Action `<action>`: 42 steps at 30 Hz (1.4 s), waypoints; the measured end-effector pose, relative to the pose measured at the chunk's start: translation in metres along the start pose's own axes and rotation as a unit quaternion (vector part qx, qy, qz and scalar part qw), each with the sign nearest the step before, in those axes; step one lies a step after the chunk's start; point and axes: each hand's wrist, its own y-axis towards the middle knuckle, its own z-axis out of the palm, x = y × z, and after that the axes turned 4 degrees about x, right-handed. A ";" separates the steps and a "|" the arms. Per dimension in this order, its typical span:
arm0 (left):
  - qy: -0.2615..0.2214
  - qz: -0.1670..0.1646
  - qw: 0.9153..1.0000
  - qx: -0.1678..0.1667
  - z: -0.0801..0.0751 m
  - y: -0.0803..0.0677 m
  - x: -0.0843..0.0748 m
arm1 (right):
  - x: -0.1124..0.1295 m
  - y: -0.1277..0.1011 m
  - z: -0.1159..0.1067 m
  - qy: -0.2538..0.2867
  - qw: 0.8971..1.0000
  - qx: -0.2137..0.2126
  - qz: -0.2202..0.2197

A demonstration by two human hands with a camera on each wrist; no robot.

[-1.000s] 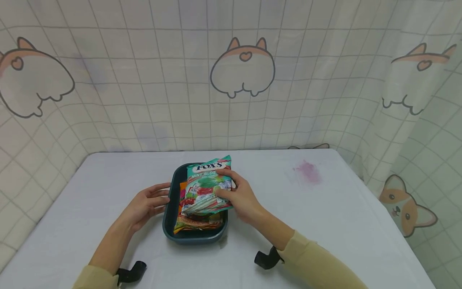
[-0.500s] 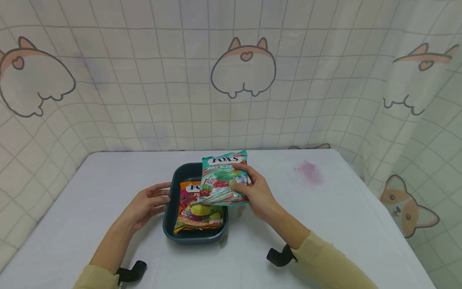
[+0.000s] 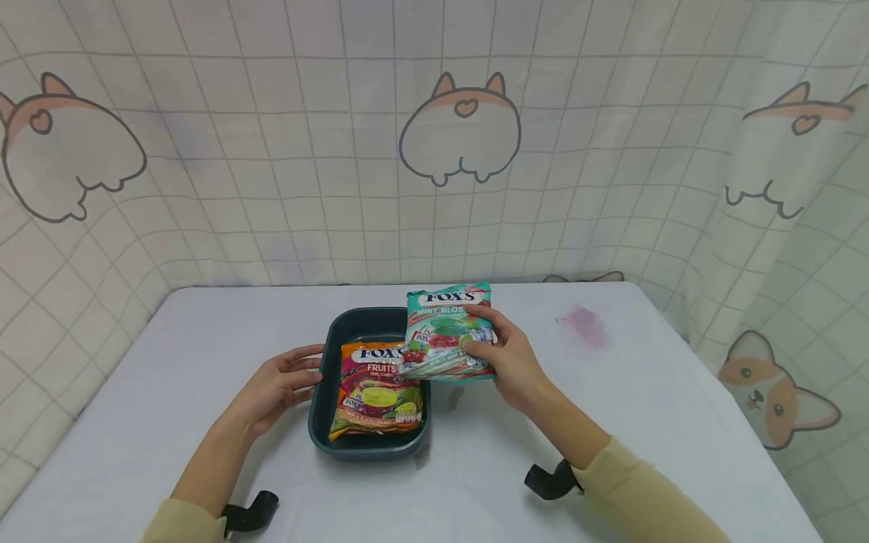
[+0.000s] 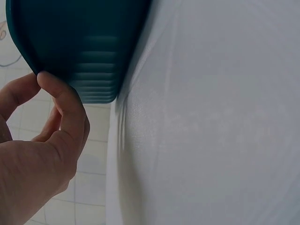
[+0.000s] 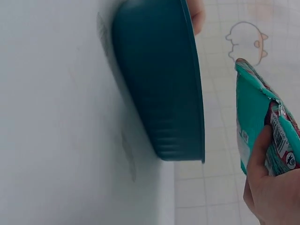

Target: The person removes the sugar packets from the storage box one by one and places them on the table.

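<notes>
Candy bags, two pressed together with the green mint bag (image 3: pixel 444 320) on top and a second bag (image 3: pixel 434 360) showing under its near edge, hang in the air over the right rim of the dark tray (image 3: pixel 324 407). The mint bag's long axis runs away from the person, its printed brand name at the far end, and the pair is tilted with the near edge lower. The right hand (image 3: pixel 511 360) pinches them from the right side, thumb on the printed face and fingers curled beneath; in the right wrist view the thumb (image 5: pixel 260 154) lies across the bag's edge.

Inside the tray an orange fruit bag (image 3: pixel 376 391) lies flat, its long axis along the tray's, name toward the far end. It fills the near part, leaving bare tray floor beyond it.

The left hand (image 3: pixel 281 383) rests on the surface (image 3: pixel 645 407) with fingers straight, tips at the tray's left wall; whether they truly touch is hard to judge, though the left wrist view suggests contact (image 4: pixel 70 101).

Right of the tray the surface lies open out to a pink stain (image 3: pixel 580 323) near the far right corner.
</notes>
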 end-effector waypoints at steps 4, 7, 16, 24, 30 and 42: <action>-0.001 0.000 1.000 0.000 0.000 0.000 0.000 | -0.001 -0.001 -0.008 -0.006 1.000 -0.005 0.002; 0.000 0.000 1.000 0.001 0.000 0.000 0.000 | -0.002 -0.001 -0.013 -0.008 1.000 -0.011 0.005; -0.004 -0.002 1.000 0.002 0.002 0.000 -0.002 | -0.007 0.004 -0.028 -0.002 0.999 -0.028 0.016; -0.005 -0.001 1.000 0.002 0.002 -0.001 -0.003 | -0.014 0.009 -0.041 -0.001 0.999 -0.036 0.030; -0.005 -0.002 1.000 0.003 0.002 -0.002 -0.003 | -0.019 0.014 -0.051 0.000 0.998 -0.041 0.042; -0.007 0.001 1.000 0.004 0.002 -0.001 -0.003 | -0.031 0.026 -0.065 0.001 0.996 -0.054 0.071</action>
